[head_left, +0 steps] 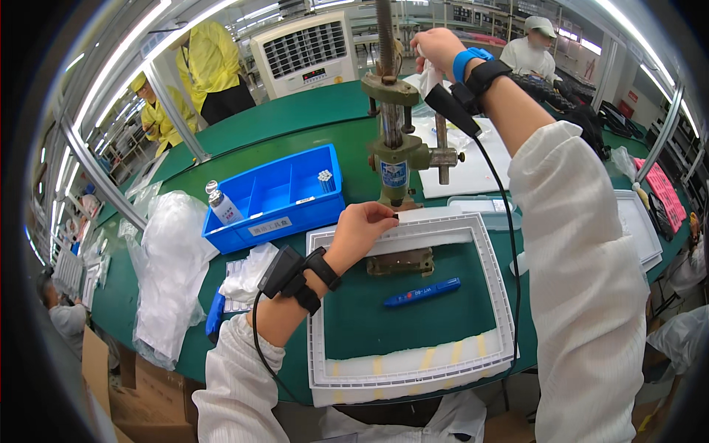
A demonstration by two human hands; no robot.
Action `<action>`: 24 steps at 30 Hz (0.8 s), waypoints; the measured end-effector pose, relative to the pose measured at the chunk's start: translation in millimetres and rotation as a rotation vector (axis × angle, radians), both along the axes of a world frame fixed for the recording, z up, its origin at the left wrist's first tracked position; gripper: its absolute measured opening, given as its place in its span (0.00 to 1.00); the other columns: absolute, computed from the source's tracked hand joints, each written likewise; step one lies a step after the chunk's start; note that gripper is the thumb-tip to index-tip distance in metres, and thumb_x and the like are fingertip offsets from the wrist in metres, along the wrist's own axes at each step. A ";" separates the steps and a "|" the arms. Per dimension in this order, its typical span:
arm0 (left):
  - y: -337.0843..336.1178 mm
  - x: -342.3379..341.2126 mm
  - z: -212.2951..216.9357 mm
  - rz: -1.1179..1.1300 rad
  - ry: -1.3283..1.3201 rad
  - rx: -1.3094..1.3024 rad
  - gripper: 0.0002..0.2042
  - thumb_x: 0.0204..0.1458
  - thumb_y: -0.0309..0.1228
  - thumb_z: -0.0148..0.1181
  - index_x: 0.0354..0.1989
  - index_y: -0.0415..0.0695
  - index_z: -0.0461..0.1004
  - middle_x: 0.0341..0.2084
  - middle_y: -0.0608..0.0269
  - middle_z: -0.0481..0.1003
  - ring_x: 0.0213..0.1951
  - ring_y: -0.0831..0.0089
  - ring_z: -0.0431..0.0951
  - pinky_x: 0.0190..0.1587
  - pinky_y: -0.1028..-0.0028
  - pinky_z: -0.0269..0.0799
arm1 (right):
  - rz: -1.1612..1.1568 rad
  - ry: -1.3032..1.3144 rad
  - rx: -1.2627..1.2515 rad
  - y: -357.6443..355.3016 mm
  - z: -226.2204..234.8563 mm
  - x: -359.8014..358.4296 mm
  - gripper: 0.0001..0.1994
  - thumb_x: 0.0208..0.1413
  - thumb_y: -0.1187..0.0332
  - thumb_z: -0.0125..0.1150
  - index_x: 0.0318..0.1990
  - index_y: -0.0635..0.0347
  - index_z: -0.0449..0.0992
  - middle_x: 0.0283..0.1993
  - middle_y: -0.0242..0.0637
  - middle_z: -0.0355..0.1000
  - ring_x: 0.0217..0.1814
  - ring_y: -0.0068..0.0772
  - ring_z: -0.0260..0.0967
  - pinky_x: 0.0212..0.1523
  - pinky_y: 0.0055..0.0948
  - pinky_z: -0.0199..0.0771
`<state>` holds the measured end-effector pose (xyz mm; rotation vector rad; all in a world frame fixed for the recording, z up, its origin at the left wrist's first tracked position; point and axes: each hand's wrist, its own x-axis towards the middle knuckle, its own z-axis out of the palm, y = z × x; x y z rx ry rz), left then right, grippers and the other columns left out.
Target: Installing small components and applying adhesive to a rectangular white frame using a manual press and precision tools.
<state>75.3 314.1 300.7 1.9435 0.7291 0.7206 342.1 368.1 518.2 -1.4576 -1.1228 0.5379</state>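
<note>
Pinching a small black piece [396, 216] over the white frame [317, 317], the left hand [360, 230] sits near the labelled arbor press [388, 91]. The right hand [441, 53] curls, hold unclear. Lettering marks the blue bin [317, 213].

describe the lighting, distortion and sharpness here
Head view: bright ceiling tubes burn out to white and bend toward the rim; head view: the corners fall off to black; head view: the blue bin and white frame look fairly sharp, with no strong motion blur.
</note>
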 end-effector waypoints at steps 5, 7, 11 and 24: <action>-9.8 7.1 3.0 0.028 0.029 0.071 0.11 0.50 0.29 0.69 0.38 0.34 0.81 0.29 0.58 0.82 0.31 0.76 0.80 0.37 0.76 0.73 | -0.128 -0.313 0.151 -23.4 6.3 0.4 0.13 0.62 0.64 0.50 0.45 0.60 0.76 0.32 0.36 0.72 0.27 0.29 0.71 0.26 0.32 0.72; -9.0 2.6 -0.5 0.067 0.043 0.133 0.11 0.51 0.31 0.69 0.38 0.35 0.81 0.28 0.60 0.82 0.31 0.80 0.78 0.36 0.78 0.71 | -0.046 -0.423 0.500 -43.3 8.8 -10.9 0.13 0.61 0.65 0.49 0.31 0.65 0.72 0.23 0.42 0.71 0.23 0.37 0.72 0.26 0.36 0.72; -10.5 -2.7 -6.1 0.121 0.043 0.244 0.10 0.51 0.32 0.68 0.37 0.37 0.82 0.28 0.58 0.82 0.31 0.75 0.80 0.46 0.72 0.73 | -0.110 -0.333 0.626 -100.9 11.7 -60.2 0.12 0.62 0.65 0.49 0.33 0.67 0.72 0.21 0.40 0.69 0.22 0.34 0.70 0.26 0.35 0.70; -6.6 9.2 -18.9 0.110 0.030 0.525 0.09 0.52 0.34 0.65 0.34 0.42 0.84 0.25 0.57 0.82 0.26 0.64 0.79 0.67 0.56 0.55 | 0.036 -0.382 0.771 -156.5 -5.4 -83.8 0.11 0.66 0.66 0.48 0.37 0.65 0.72 0.23 0.30 0.66 0.24 0.20 0.65 0.28 0.23 0.67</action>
